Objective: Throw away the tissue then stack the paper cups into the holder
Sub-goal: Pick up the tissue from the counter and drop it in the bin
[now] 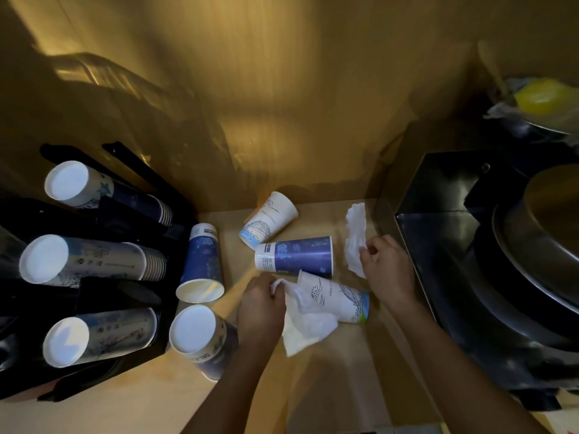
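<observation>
- The left hand (261, 300) pinches one corner of the crumpled tissue (308, 324), fingers closed on it, probably to lift it clear of the white cup (336, 299) it partly rests against.
- The right hand (387, 264) grips a second tissue (355, 234); its fingertips are hidden, so the hold looks closed.
- Loose cups lie tipped beside the black holder (94, 296), awaiting stacking.

Readable print is scarce here: the white cup (270, 221) lying just behind the blue lying cup (294, 255) carries a line that looks like "Statue of Liberty", and the white cup (336, 298) just in front of it starts "Statue of". The blue cups' label blocks are too small to read.
</observation>
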Demonstrator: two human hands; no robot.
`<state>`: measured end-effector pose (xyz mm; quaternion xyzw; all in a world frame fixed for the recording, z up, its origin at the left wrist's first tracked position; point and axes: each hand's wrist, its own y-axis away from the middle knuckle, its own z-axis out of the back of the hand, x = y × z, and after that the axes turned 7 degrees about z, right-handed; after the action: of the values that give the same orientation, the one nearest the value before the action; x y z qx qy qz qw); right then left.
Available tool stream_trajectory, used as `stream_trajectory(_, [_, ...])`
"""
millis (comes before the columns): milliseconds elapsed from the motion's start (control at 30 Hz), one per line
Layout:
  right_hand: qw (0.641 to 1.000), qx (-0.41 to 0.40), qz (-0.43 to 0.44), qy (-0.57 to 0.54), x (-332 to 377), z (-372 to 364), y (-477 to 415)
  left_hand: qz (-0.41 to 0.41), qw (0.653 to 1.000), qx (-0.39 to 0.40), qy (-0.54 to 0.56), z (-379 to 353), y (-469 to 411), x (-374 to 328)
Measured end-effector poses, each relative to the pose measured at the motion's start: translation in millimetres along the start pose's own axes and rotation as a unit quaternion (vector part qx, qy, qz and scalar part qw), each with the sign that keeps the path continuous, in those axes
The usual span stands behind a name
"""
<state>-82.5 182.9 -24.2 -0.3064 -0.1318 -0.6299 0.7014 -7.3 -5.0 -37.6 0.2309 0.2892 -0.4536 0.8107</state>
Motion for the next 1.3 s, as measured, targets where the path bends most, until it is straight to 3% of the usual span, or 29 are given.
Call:
stream_trajectory(267, [0.995,-0.047,0.067,-0.063,29.4,17.6,-9.5,0.016,0.969,-0.018,0.244,70.8,13.4,-47.5])
stream_trajectory(467, [0.983,-0.057,0.131,-0.118,77.9,31.8,-14.7,-0.054,0.963,-0.126,0.233,136.1,36.2,-52.2])
stream_trajectory(767, [0.924,-0.055,0.282,-0.252,179.6,49.1,24.9,-0.051,0.930,-0.263,0.250,241.8,80.4,4.8])
stream_trajectory(900, [0.879,-0.022,0.370,-0.299,244.0,51.2,61.4,-0.019,0.919,-0.331,0.213,285.1,110.8,49.7])
stream_trajectory(1000, [0.840,0.022,0.439,-0.318,294.9,40.2,100.1,0.033,0.900,-0.358,0.248,314.0,138.8,96.8])
stream_trajectory(1167, [0.753,0.176,0.529,-0.350,352.4,4.3,168.3,0.141,0.883,-0.375,0.245,342.1,191.4,183.9])
stream_trajectory(1300, [0.717,0.271,0.572,-0.292,373.6,-33.3,218.7,0.209,0.881,-0.377,0.195,344.4,222.2,240.3])
